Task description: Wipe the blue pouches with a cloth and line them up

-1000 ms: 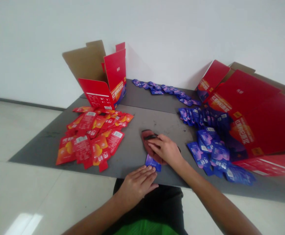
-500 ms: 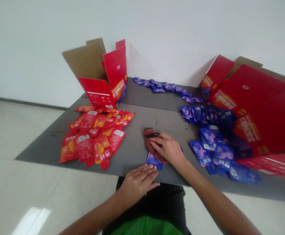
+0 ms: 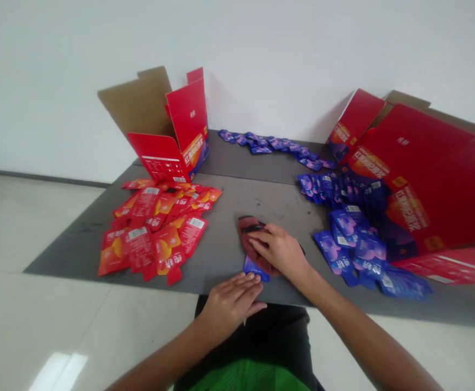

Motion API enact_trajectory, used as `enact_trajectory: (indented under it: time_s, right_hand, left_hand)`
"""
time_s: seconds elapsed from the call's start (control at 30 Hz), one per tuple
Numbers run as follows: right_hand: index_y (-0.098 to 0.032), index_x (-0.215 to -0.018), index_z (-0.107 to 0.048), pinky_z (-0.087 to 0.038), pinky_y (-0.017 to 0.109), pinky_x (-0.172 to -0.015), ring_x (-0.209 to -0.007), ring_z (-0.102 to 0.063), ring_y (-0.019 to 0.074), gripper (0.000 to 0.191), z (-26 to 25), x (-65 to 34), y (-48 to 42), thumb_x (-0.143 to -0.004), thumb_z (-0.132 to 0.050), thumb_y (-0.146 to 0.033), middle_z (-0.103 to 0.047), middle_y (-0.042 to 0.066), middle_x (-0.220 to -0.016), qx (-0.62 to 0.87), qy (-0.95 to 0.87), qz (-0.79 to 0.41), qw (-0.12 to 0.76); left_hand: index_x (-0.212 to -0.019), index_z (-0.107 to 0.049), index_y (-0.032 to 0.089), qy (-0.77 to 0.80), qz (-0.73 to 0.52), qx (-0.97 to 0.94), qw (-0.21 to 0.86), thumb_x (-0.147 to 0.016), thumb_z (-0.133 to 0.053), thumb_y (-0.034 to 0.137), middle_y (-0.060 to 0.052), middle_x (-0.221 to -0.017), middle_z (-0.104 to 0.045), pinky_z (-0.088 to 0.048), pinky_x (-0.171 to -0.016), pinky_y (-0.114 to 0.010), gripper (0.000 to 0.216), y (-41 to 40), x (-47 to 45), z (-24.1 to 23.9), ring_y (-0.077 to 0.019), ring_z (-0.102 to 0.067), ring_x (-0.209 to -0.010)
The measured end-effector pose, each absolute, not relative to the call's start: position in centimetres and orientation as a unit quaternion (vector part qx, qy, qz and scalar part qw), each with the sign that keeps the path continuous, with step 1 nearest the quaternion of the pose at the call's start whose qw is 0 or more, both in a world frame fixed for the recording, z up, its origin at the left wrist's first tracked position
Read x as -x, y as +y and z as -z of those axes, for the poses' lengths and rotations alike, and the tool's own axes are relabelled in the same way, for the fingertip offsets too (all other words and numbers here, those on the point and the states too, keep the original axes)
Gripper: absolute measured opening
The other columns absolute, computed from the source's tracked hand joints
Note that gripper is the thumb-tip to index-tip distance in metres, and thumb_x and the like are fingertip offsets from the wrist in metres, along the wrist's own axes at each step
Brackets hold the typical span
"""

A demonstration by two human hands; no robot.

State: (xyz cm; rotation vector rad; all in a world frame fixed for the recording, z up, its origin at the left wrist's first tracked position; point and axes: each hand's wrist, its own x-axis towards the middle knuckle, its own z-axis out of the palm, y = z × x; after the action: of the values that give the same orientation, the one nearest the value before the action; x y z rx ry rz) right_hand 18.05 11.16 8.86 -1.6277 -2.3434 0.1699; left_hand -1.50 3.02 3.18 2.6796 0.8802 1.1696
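The left hand [image 3: 231, 301] lies flat at the near edge of the grey table [image 3: 237, 190], fingers together and outstretched, their tips touching a single blue sachet [image 3: 254, 267]. Just beyond, the right hand [image 3: 280, 250] rests palm-down, fingers extended, on a dark red soft object [image 3: 249, 231] that overlaps the sachet. A heap of red sachets [image 3: 156, 231] lies left of the hands and a heap of blue sachets [image 3: 351, 239] lies right of them.
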Motion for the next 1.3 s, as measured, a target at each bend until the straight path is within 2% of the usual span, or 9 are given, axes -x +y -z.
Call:
enact_trajectory:
  time_s: [0.13, 0.27, 0.4, 0.63, 0.77, 0.87, 0.97, 1.1, 1.3]
  right_hand:
    - [-0.034, -0.121, -0.076, -0.051, 0.03, -0.078, -0.097, -0.068, 0.0215, 0.027, -11.1, -19.0, 15.1, -0.103, -0.057, -0.041, -0.07, 0.006, -0.106, 0.608, -0.783, -0.003, 0.132]
    - [-0.034, -0.123, -0.075, -0.051, 0.03, -0.081, -0.096, -0.067, 0.0203, 0.029, -11.8, -18.5, 9.8, -0.105, -0.054, -0.043, -0.07, 0.005, -0.104, 0.565, -0.799, -0.018, 0.202]
    - [-0.034, -0.118, -0.076, -0.053, 0.028, -0.082, -0.097, -0.068, 0.0188, 0.024, -9.2, -17.9, 5.4, -0.103, -0.058, -0.036, -0.071, 0.004, -0.108, 0.515, -0.832, -0.077, 0.193]
    - [-0.035, -0.119, -0.077, -0.054, 0.031, -0.078, -0.095, -0.07, 0.0217, 0.026, -9.7, -19.4, 14.3, -0.102, -0.058, -0.039, -0.071, 0.005, -0.105, 0.625, -0.762, -0.022, 0.171]
    - [-0.033, -0.127, -0.074, -0.055, 0.032, -0.088, -0.097, -0.069, 0.0204, 0.031, -11.6, -20.9, 11.9, -0.104, -0.055, -0.041, -0.07, 0.005, -0.106, 0.607, -0.721, -0.016, 0.334]
    - [-0.033, -0.127, -0.074, -0.055, 0.031, -0.091, -0.099, -0.069, 0.0188, 0.03, -11.3, -21.8, 6.9, -0.102, -0.059, -0.042, -0.071, 0.004, -0.109, 0.588, -0.681, -0.03, 0.436]
    - [-0.035, -0.124, -0.075, -0.057, 0.03, -0.086, -0.095, -0.07, 0.0181, 0.028, -9.5, -22.4, 2.8, -0.1, -0.064, -0.043, -0.072, 0.003, -0.106, 0.609, -0.64, -0.039, 0.467]
    - [-0.033, -0.12, -0.077, -0.057, 0.029, -0.079, -0.088, -0.071, 0.0175, 0.028, -6.6, -22.8, 0.1, -0.098, -0.066, -0.045, -0.071, 0.002, -0.098, 0.627, -0.607, -0.045, 0.486]
    - [-0.032, -0.12, -0.077, -0.059, 0.033, -0.08, -0.087, -0.07, 0.0204, 0.028, -5.4, -23.0, -0.8, -0.098, -0.065, -0.044, -0.07, 0.004, -0.097, 0.625, -0.583, -0.068, 0.515]
  left_hand:
    - [-0.118, -0.069, 0.014, 0.292, -0.384, -0.875, 0.038, -0.102, -0.064, 0.037, -0.008, -0.118, -0.078, -0.059, -0.106, -0.035, 0.029, 3.1, 1.5, -3.0, -0.0194, -0.075, -0.11]
    - [-0.115, -0.07, 0.014, 0.296, -0.388, -0.871, 0.049, -0.1, -0.066, 0.038, -0.008, -0.113, -0.079, -0.06, -0.104, -0.036, 0.028, 2.9, 1.5, -2.9, -0.0201, -0.076, -0.105]
    - [-0.107, -0.071, 0.013, 0.304, -0.393, -0.866, 0.054, -0.101, -0.065, 0.035, -0.008, -0.1, -0.08, -0.063, -0.098, -0.036, 0.024, 2.9, 1.4, -2.9, -0.0212, -0.078, -0.097]
    - [-0.119, -0.068, 0.015, 0.294, -0.372, -0.88, 0.021, -0.104, -0.058, 0.042, -0.007, -0.116, -0.079, -0.062, -0.099, -0.036, 0.032, 2.9, 1.5, -3.5, -0.0213, -0.076, -0.107]
    - [-0.134, -0.061, 0.015, 0.292, -0.327, -0.898, 0.042, -0.101, -0.053, 0.057, -0.008, -0.108, -0.079, -0.063, -0.085, -0.037, 0.054, 3.9, 1.9, -5.7, -0.0222, -0.077, -0.096]
    - [-0.134, -0.062, 0.019, 0.342, -0.331, -0.878, 0.043, -0.107, -0.052, 0.041, -0.004, -0.099, -0.079, -0.059, -0.084, -0.038, 0.036, 5.8, 1.4, -7.8, -0.0197, -0.075, -0.084]
    - [-0.134, -0.062, 0.019, 0.445, -0.307, -0.841, 0.032, -0.107, -0.053, 0.038, -0.007, -0.106, -0.076, -0.056, -0.09, -0.039, 0.034, 8.3, -0.5, -9.0, -0.0227, -0.072, -0.095]
    - [-0.144, -0.054, 0.013, 0.547, -0.192, -0.815, 0.027, -0.091, -0.072, 0.055, -0.014, -0.118, -0.066, -0.056, -0.091, -0.041, 0.07, 10.9, -3.3, -8.8, -0.0305, -0.064, -0.109]
    - [-0.116, -0.069, 0.015, 0.541, -0.189, -0.805, 0.152, -0.081, -0.084, 0.047, -0.014, -0.108, -0.064, -0.054, -0.092, -0.044, 0.05, 12.5, -3.9, -7.1, -0.0326, -0.065, -0.105]
